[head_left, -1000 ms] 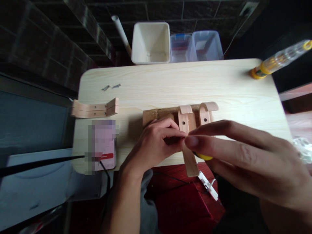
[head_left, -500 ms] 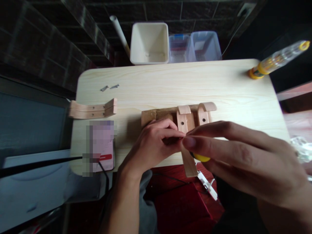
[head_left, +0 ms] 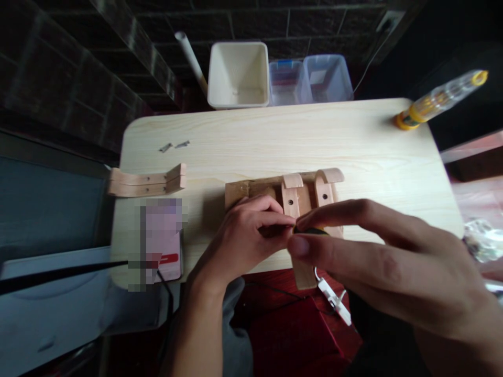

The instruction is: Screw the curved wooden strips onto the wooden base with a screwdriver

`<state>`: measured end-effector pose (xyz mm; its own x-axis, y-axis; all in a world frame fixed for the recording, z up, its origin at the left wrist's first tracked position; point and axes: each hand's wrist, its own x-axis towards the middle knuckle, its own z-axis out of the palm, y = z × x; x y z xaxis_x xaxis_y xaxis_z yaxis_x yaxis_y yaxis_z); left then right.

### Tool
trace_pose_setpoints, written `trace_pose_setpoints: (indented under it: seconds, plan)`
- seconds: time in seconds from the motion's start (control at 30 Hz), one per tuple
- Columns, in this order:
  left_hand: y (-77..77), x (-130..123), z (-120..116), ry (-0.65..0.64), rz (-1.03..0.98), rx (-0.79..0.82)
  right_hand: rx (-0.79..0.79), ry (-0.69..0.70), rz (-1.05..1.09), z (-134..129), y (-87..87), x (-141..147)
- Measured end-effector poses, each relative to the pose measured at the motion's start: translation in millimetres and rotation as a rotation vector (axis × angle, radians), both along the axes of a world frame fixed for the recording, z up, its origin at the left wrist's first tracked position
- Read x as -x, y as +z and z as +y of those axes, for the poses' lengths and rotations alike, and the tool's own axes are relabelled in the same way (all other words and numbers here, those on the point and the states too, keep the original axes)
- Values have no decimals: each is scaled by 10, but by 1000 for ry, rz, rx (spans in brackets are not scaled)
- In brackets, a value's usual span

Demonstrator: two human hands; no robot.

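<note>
My right hand pinches a screwdriver with a black and yellow handle between thumb and fingers; its shaft and tip are hidden. Close against it, the fingertips of my left hand are pressed together over a curved wooden strip. What those fingertips pinch is hidden. The strip has a hooked top and a dark screw hole, and its lower end juts past the table's front edge. Beside it lies a similar hooked wooden strip, partly behind my right hand. Both rest on a brown block, which looks like taped cardboard.
Two more curved wooden strips lie together at the table's left. Small metal pieces lie behind them, and a phone in front. A clear yellow-capped tube stands back right. Bins stand beyond the table.
The view has shifted slightly. My right fingers have turned on the screwdriver handle, so less yellow and more black shows. My left hand stays at the strip.
</note>
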<state>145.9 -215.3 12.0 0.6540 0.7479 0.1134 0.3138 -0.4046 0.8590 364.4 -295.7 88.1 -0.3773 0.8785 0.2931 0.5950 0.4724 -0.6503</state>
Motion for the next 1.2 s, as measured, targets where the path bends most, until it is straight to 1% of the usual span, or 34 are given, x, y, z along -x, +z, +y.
trace_pose_setpoints:
  seconds: [0.17,0.27,0.43,0.7,0.83,1.03,1.2]
  plan:
    - [64,-10,14,-12,13,11,-12,48,21,22,9,-15]
    - [87,-5,20,-16,7,23,14,69,41,32,10,-13]
    - [76,4,19,-29,1,38,40,39,15,45,10,-10]
    - [68,10,15,-37,8,64,63,46,57,28,-14,-12]
    - [52,6,6,-11,10,44,28,44,45,33,-35,-31]
    - [49,-5,-5,16,-12,29,20,64,7,50,-1,-67]
    - [47,4,2,-5,13,58,64,20,-33,3,24,-45]
